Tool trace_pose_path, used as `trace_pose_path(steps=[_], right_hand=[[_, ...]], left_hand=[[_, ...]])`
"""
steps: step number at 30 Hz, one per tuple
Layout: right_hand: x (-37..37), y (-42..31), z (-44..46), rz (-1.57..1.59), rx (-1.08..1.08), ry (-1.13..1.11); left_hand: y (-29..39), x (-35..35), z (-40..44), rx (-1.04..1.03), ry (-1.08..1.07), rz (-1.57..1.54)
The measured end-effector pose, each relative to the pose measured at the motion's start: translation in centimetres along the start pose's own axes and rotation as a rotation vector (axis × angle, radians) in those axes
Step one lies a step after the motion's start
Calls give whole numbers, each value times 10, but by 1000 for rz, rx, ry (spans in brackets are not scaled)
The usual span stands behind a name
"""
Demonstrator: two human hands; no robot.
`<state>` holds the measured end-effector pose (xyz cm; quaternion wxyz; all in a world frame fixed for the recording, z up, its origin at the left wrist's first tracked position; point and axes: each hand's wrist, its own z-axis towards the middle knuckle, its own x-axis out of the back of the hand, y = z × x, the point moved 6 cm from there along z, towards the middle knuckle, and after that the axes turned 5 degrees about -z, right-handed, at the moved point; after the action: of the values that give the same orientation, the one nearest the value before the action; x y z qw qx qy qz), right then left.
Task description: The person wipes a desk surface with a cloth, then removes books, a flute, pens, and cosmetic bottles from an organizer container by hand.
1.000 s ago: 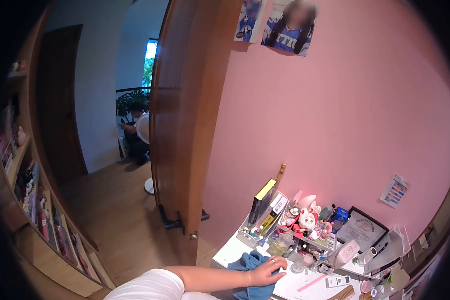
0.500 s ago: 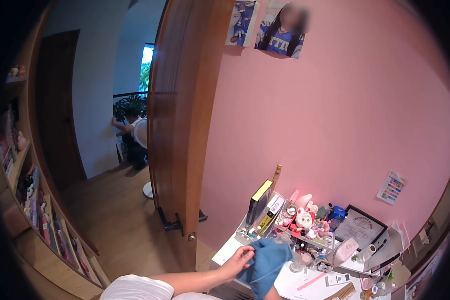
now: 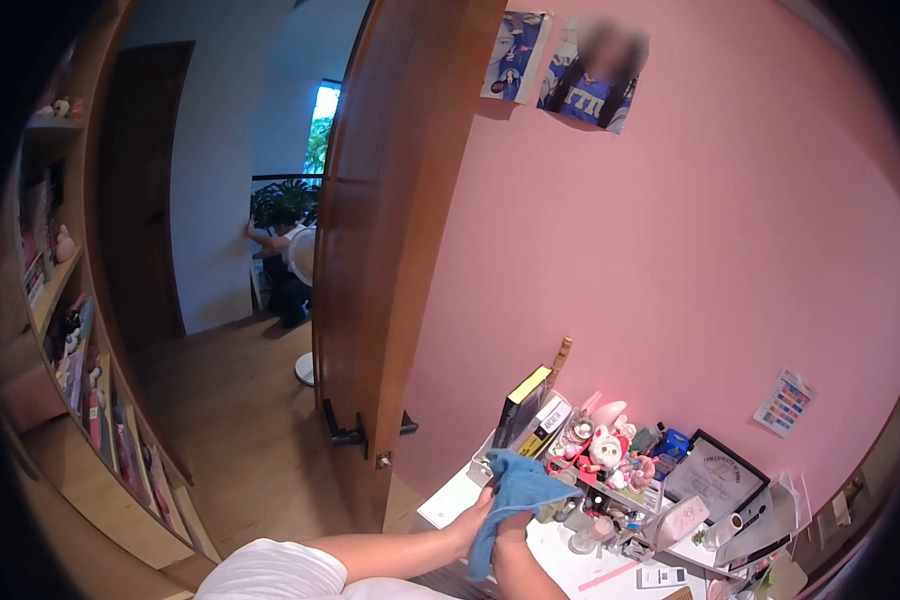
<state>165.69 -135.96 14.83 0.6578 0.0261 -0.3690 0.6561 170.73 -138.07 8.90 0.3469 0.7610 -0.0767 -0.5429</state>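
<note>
Near the front edge of the desk [image 3: 450, 505], the left hand [image 3: 477, 518] holds a blue cloth [image 3: 525, 480], probably steadying it. Folds hide the right hand [image 3: 513, 530]; grip unclear.

Desk [image 3: 448, 506] at five o'clock, cloth [image 3: 520, 495] at near edge; framed certificate [image 3: 720, 476] at four, right of plush toy [image 3: 607, 452]. Posters [image 3: 588, 95] at one, bookshelf [image 3: 58, 271] at nine (door [image 3: 400, 250] between).

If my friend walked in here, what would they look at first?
Probably the bright pink wall filling the right side, next to the tall wooden door in the middle. Then maybe the white-faced plush toy in red, among the clutter on the white desk. Low in the middle, the left hand holds a blue cloth.
</note>
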Motion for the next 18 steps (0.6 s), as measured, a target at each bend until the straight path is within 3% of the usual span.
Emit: trace_pose_path(steps=[1,2,3,7,9,10,11,12,13,16,18], right_hand=[[8,-11,5,92,-17,1],[11,-17,8,184,-34,3],[9,-8,2,546,-168,143],[-14,16,-20,447,-126,76],[-21,26,-27,520,-87,-61],[-11,9,-18,350,106,-158],[7,-15,-3,178,300,-251],[14,-34,1,0,495,-338],[14,-18,-2,95,169,-348],[-21,19,-41,120,42,-123],[-34,27,-45,271,-10,-245]], left_hand=[[-6,5,4,193,-80,-29],[-2,6,8,82,-88,11],[1,6,10,-29,-96,55],[1,20,24,-228,-120,151],[1,37,36,-185,-235,497],[1,41,37,-156,-292,670],[16,17,9,160,-193,425],[18,9,3,223,-192,351],[12,11,6,224,-191,297],[-16,44,26,101,-104,161],[-21,58,30,-14,-32,132]])
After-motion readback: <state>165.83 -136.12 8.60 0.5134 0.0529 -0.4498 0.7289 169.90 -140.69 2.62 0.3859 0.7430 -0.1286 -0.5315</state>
